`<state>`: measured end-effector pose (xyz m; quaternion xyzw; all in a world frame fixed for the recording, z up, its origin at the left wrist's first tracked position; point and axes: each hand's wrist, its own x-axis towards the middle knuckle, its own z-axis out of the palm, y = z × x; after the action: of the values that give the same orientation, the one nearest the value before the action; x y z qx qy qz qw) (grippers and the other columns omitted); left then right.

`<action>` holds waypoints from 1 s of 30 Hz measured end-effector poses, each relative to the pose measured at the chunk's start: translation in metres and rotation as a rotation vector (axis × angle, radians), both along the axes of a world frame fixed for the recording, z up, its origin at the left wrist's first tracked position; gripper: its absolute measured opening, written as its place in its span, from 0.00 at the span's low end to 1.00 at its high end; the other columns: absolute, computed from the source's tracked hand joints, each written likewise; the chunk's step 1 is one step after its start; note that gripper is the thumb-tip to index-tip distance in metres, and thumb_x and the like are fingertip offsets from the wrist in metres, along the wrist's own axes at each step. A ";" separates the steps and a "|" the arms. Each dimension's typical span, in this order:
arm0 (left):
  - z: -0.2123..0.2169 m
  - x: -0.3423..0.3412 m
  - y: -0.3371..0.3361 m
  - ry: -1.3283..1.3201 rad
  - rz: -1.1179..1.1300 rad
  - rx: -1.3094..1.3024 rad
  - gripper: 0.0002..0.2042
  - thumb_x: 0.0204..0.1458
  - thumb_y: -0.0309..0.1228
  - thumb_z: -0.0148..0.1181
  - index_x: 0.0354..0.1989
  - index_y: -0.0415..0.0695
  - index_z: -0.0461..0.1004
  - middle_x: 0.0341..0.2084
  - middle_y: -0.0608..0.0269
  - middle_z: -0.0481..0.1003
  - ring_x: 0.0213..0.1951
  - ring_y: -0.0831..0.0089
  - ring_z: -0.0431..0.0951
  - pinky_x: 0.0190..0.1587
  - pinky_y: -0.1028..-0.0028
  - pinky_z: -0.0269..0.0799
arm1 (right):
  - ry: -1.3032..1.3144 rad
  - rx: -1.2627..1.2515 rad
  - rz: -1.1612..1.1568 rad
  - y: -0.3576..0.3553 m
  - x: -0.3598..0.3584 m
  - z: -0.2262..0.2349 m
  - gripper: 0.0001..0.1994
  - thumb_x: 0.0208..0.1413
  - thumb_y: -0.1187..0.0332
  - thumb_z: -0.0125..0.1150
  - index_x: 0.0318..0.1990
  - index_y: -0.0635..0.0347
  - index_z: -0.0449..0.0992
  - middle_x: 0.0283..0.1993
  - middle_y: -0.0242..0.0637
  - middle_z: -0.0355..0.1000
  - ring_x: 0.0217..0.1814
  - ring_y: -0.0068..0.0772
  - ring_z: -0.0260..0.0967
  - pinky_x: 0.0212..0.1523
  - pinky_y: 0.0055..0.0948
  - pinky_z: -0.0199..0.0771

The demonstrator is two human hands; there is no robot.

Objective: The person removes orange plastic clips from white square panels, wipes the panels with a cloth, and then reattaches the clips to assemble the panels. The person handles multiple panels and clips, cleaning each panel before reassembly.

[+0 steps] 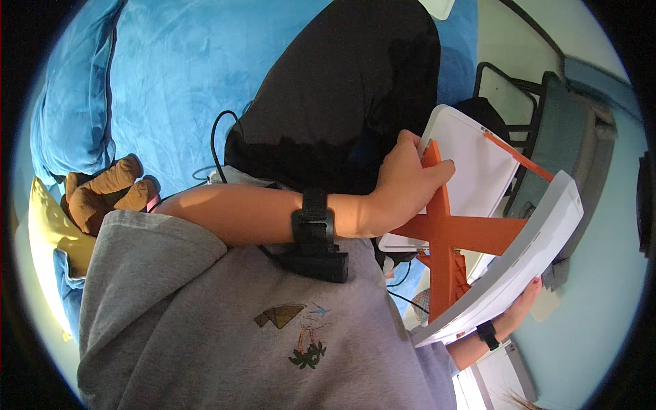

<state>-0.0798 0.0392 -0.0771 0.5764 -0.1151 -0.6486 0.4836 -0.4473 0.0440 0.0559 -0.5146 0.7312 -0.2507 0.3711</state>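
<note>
A white and orange folding frame (478, 232) tilts at my right side. It has white panels (471, 140) and flat orange bars (447, 236) that cross in an X between them. My left hand (406, 178) reaches across my body and grips the upper end of one orange bar, its thumb over the edge. Against the outer face of the curved white panel (509, 263) at the right, my right hand (521, 311) supports the frame from below. Part of that hand is hidden behind the panel. Black straps are on both wrists.
A blue plush cover (184, 75) lies under my dark-trousered leg (342, 96). On the left are a brown plush toy (106, 195) and a yellow cushion (58, 229). A black cable (215, 140) loops near my left elbow. Black metal rails (523, 102) stand beyond the frame.
</note>
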 end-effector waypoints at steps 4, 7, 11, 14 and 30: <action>-0.007 -0.005 0.001 -0.017 0.056 -0.057 0.18 0.43 0.34 0.60 0.36 0.37 0.61 0.27 0.51 0.72 0.29 0.68 0.75 0.33 0.70 0.71 | 0.084 -0.046 -0.015 0.004 0.005 -0.005 0.22 0.61 0.53 0.44 0.49 0.65 0.62 0.44 0.38 0.66 0.43 0.26 0.65 0.43 0.26 0.66; -0.006 -0.005 0.001 0.090 0.070 -0.051 0.15 0.44 0.32 0.59 0.35 0.39 0.61 0.26 0.51 0.72 0.30 0.67 0.75 0.35 0.69 0.70 | 0.058 -0.037 -0.001 0.008 0.012 -0.007 0.21 0.61 0.53 0.44 0.48 0.63 0.62 0.43 0.37 0.65 0.43 0.26 0.65 0.43 0.26 0.67; -0.002 -0.003 0.001 0.001 0.037 -0.089 0.14 0.47 0.30 0.58 0.36 0.39 0.61 0.29 0.54 0.71 0.32 0.71 0.73 0.35 0.72 0.69 | 0.044 -0.099 -0.150 0.017 0.019 -0.007 0.24 0.59 0.49 0.46 0.49 0.63 0.61 0.43 0.40 0.67 0.42 0.29 0.68 0.42 0.29 0.71; 0.001 -0.001 0.003 0.068 -0.002 -0.073 0.13 0.51 0.30 0.57 0.39 0.38 0.63 0.33 0.60 0.69 0.36 0.79 0.68 0.40 0.77 0.67 | 0.023 -0.102 -0.162 0.021 0.022 -0.004 0.26 0.58 0.47 0.47 0.50 0.63 0.59 0.44 0.43 0.67 0.42 0.32 0.70 0.42 0.31 0.73; 0.000 -0.009 0.017 0.325 0.065 -0.197 0.13 0.60 0.25 0.37 0.51 0.39 0.61 0.42 0.61 0.67 0.45 0.79 0.67 0.52 0.78 0.61 | 0.041 -0.094 -0.284 0.028 0.049 -0.008 0.19 0.59 0.50 0.47 0.39 0.58 0.62 0.33 0.30 0.58 0.34 0.20 0.57 0.34 0.22 0.59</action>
<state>-0.0885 0.0563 -0.0775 0.4172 -0.0798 -0.7029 0.5705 -0.3988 0.0722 0.0474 -0.4280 0.7915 -0.3238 0.2924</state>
